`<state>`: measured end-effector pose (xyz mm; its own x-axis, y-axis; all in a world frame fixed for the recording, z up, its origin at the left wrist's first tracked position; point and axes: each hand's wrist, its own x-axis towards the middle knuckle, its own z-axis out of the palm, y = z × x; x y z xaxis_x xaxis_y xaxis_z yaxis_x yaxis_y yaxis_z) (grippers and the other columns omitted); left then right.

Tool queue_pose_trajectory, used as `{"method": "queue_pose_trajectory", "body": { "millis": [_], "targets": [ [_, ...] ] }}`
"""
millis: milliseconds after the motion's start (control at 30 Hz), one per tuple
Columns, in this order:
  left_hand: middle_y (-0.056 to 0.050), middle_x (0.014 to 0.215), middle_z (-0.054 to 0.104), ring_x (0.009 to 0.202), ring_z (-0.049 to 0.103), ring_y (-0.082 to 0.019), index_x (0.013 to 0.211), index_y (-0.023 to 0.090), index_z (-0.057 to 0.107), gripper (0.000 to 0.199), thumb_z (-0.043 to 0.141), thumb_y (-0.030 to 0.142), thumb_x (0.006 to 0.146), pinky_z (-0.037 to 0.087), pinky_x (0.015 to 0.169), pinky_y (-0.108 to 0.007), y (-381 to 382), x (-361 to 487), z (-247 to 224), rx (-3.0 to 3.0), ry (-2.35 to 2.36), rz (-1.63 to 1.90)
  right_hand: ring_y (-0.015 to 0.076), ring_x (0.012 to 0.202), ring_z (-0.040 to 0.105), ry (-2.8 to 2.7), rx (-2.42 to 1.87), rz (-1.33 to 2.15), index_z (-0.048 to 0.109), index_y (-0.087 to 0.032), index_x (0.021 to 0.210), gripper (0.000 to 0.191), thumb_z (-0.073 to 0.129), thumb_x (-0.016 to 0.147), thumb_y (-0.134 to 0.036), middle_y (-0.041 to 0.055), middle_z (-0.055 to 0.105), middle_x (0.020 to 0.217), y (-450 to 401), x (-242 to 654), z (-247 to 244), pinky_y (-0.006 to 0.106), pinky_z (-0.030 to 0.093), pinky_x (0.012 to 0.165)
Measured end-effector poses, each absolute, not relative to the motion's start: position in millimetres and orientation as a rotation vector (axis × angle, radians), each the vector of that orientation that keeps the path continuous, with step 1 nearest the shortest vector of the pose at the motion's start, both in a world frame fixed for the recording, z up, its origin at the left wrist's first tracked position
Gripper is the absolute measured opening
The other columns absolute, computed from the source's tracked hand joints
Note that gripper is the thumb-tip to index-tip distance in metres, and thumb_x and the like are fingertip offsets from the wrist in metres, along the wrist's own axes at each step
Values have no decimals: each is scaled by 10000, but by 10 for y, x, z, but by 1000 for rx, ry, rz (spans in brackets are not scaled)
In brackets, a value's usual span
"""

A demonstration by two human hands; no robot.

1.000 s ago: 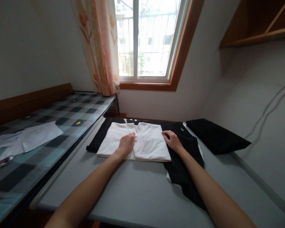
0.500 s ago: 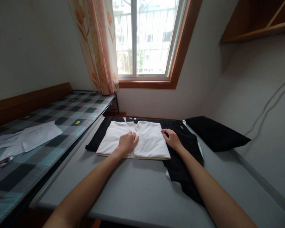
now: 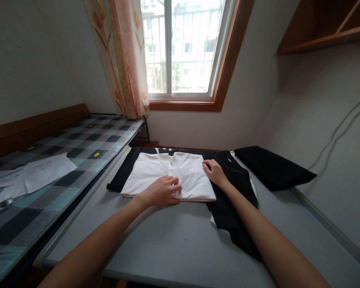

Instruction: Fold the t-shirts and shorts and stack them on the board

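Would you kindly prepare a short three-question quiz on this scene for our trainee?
1. True or false: the right hand is at the right edge of the folded white cloth.
2. Which lies beneath the folded white cloth?
A) the flowered curtain
B) the black fabric
C) the wooden shelf
3. Where do the papers lie?

Key: 1. True. 2. B. 3. On the checked mattress, left of the grey table.

wht cloth (image 3: 151, 168) hides some blk cloth (image 3: 225, 214)
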<state>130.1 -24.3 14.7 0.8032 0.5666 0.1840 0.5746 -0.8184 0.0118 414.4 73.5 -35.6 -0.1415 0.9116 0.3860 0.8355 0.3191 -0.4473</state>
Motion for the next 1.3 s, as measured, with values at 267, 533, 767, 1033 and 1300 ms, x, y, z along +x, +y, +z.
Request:
{"method": "queue_pose_trajectory", "body": {
  "millis": [267, 533, 767, 1033, 1300],
  "targets": [
    [-52, 995, 588, 876, 525, -188, 917, 190, 566, 77, 590, 198, 845, 418, 796, -307, -262, 1263, 71, -2831, -790, -275, 253, 1082, 543, -2074, -1632, 100, 655, -213, 1132, 306, 448, 941, -332, 106, 638, 1159, 1137, 3628, -101, 365, 375, 893],
    [-48, 932, 571, 830, 516, -186, 885, 187, 544, 24, 566, 177, 883, 422, 750, -311, -270, 1287, -26, -2826, -762, -279, 284, 1159, 507, -2188, -1877, 218, 615, -232, 1184, 426, 291, 997, -434, 125, 592, 1276, 1413, 2981, -105, 430, 307, 951],
    [-58, 895, 560, 800, 513, -189, 844, 182, 552, 46, 550, 153, 880, 427, 708, -318, -266, 1306, -5, -2822, -772, -219, 274, 1162, 487, -2145, -1872, 152, 568, -201, 1168, 387, 267, 1003, -380, 140, 586, 1258, 1450, 2866, -157, 442, 273, 987],
    [-63, 900, 579, 815, 531, -187, 834, 183, 574, 132, 576, 302, 890, 430, 725, -314, -301, 1265, 57, -2907, -840, -272, 285, 1132, 493, -2152, -1780, 166, 594, -215, 1116, 336, 349, 980, -400, 138, 601, 1207, 1399, 2825, -160, 442, 319, 954],
    [-108, 1282, 570, 1147, 528, -231, 1227, 215, 580, 379, 416, 439, 970, 366, 1003, -403, -282, 1226, -12, -2839, -1183, -594, 292, 1118, 523, -1999, -1753, 66, 579, -221, 1186, 318, 496, 915, -367, 131, 596, 1191, 1185, 3276, -3, 413, 388, 922]
  ]
}}
